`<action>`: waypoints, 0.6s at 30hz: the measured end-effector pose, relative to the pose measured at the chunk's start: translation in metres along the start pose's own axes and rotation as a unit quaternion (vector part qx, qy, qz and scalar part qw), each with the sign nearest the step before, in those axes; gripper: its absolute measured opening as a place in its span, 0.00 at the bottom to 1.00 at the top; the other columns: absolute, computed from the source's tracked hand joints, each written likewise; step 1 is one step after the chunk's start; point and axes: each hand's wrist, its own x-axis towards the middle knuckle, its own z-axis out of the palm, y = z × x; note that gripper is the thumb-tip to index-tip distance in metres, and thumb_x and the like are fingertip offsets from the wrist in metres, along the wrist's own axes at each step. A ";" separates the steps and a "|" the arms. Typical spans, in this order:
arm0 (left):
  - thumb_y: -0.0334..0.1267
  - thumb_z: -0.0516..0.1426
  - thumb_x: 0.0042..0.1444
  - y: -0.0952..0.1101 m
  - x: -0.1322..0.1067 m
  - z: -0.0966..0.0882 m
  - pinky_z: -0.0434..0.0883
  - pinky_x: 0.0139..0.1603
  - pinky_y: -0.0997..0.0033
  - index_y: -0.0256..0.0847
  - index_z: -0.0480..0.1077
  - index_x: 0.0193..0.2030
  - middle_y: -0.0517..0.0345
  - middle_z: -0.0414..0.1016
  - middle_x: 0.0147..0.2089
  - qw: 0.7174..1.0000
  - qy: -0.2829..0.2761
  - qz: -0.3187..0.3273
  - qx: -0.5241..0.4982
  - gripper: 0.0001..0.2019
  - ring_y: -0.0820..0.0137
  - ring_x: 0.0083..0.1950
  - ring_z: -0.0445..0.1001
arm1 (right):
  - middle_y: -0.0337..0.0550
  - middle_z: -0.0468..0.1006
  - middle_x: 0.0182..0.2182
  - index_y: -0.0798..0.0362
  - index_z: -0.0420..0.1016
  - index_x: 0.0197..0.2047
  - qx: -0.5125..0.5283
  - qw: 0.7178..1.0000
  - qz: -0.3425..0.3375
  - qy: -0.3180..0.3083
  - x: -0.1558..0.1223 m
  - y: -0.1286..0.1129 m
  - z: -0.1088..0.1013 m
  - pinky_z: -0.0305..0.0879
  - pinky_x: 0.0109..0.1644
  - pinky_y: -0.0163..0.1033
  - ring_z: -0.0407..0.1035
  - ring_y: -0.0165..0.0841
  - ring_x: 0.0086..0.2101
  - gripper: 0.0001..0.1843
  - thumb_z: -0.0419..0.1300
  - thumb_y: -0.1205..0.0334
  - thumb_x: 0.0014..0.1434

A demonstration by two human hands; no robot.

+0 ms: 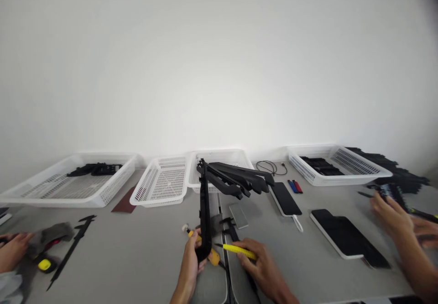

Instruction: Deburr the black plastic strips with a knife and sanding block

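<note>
My left hand (190,262) is closed round the lower end of a long black plastic part (204,212), held upright over the table. Beside it, my right hand (262,263) pinches a yellow tool (238,249) that lies almost flat, pointing left toward the black part. Under and between my hands lie a black caliper (230,229) and a small yellow-and-white tool (191,233). A bundle of long black parts (239,176) rests across the rim of the middle basket.
White baskets line the wall: left (112,187), two in the middle (147,194), right (342,178). Two phones (285,198) (344,236), markers (294,186) and a cable (270,166) lie at the right. Another person's hands (393,215) work at the right, another's hand (12,249) at the left.
</note>
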 end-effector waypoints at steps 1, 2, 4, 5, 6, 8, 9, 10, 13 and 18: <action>0.70 0.65 0.47 -0.002 0.001 0.000 0.42 0.20 0.79 0.36 0.71 0.58 0.63 0.75 0.19 1.000 -0.005 -0.002 -0.010 0.42 0.78 0.14 0.54 | 0.50 0.89 0.44 0.48 0.90 0.50 0.001 1.000 -0.003 0.007 -0.002 0.002 0.003 0.78 0.52 0.47 0.83 0.46 0.45 0.20 0.62 0.45 0.71; 0.69 0.66 0.46 -0.005 0.002 0.000 0.42 0.20 0.79 0.36 0.70 0.58 0.62 0.76 0.20 1.000 -0.010 -0.003 -0.022 0.43 0.78 0.14 0.55 | 0.51 0.89 0.45 0.48 0.90 0.51 0.002 1.000 -0.006 0.016 -0.004 0.005 0.007 0.78 0.52 0.46 0.83 0.46 0.45 0.21 0.61 0.44 0.71; 0.67 0.68 0.43 -0.011 0.002 0.000 0.44 0.20 0.79 0.37 0.69 0.59 0.61 0.78 0.22 0.999 -0.015 -0.002 -0.049 0.44 0.77 0.16 0.57 | 0.52 0.89 0.45 0.47 0.90 0.51 0.002 0.999 -0.015 0.036 -0.009 0.013 0.016 0.79 0.52 0.46 0.84 0.47 0.46 0.24 0.61 0.40 0.71; 0.66 0.69 0.42 -0.014 0.001 0.000 0.45 0.20 0.79 0.38 0.69 0.59 0.61 0.78 0.23 0.998 -0.015 -0.002 -0.062 0.44 0.77 0.16 0.58 | 0.52 0.90 0.45 0.47 0.91 0.50 0.000 0.999 -0.021 0.047 -0.012 0.018 0.021 0.80 0.52 0.46 0.84 0.47 0.46 0.25 0.61 0.38 0.71; 0.65 0.69 0.42 -0.018 0.001 -0.001 0.46 0.20 0.79 0.38 0.70 0.59 0.62 0.78 0.23 0.997 -0.015 -0.002 -0.073 0.43 0.78 0.16 0.58 | 0.53 0.90 0.46 0.47 0.91 0.50 -0.002 0.998 -0.027 0.059 -0.015 0.024 0.025 0.81 0.52 0.47 0.85 0.47 0.46 0.26 0.61 0.36 0.70; 0.63 0.71 0.41 -0.026 0.000 -0.003 0.47 0.19 0.79 0.39 0.72 0.58 0.64 0.76 0.22 0.996 -0.012 -0.004 -0.090 0.42 0.78 0.15 0.58 | 0.54 0.90 0.46 0.46 0.91 0.50 -0.009 0.996 -0.041 0.081 -0.020 0.034 0.032 0.82 0.52 0.47 0.85 0.48 0.46 0.28 0.60 0.34 0.70; 0.62 0.72 0.40 -0.029 -0.001 -0.004 0.47 0.19 0.79 0.38 0.72 0.58 0.65 0.76 0.22 0.995 -0.009 -0.005 -0.098 0.42 0.78 0.15 0.58 | 0.54 0.90 0.45 0.46 0.91 0.50 -0.014 0.995 -0.050 0.089 -0.023 0.039 0.034 0.82 0.52 0.48 0.85 0.48 0.46 0.28 0.59 0.33 0.70; 0.60 0.72 0.40 -0.033 -0.001 -0.006 0.47 0.19 0.79 0.38 0.72 0.59 0.66 0.75 0.22 0.994 -0.005 -0.007 -0.107 0.42 0.78 0.15 0.58 | 0.53 0.90 0.45 0.45 0.91 0.50 -0.019 0.994 -0.061 0.093 -0.026 0.044 0.036 0.83 0.52 0.48 0.86 0.48 0.45 0.28 0.59 0.33 0.70; 0.57 0.74 0.42 -0.042 0.000 -0.010 0.48 0.18 0.79 0.39 0.70 0.66 0.65 0.77 0.24 0.990 0.010 -0.017 -0.141 0.46 0.76 0.15 0.62 | 0.50 0.91 0.44 0.43 0.91 0.51 -0.036 0.991 -0.095 0.088 -0.030 0.054 0.038 0.83 0.52 0.46 0.86 0.46 0.45 0.23 0.62 0.38 0.70; 0.64 0.70 0.47 -0.056 0.007 -0.017 0.52 0.17 0.79 0.39 0.72 0.67 0.62 0.78 0.24 0.988 -0.009 -0.010 -0.155 0.45 0.76 0.15 0.63 | 0.45 0.91 0.36 0.43 0.91 0.49 -0.035 0.984 -0.161 0.070 -0.028 0.063 0.043 0.84 0.43 0.40 0.87 0.42 0.36 0.21 0.60 0.41 0.72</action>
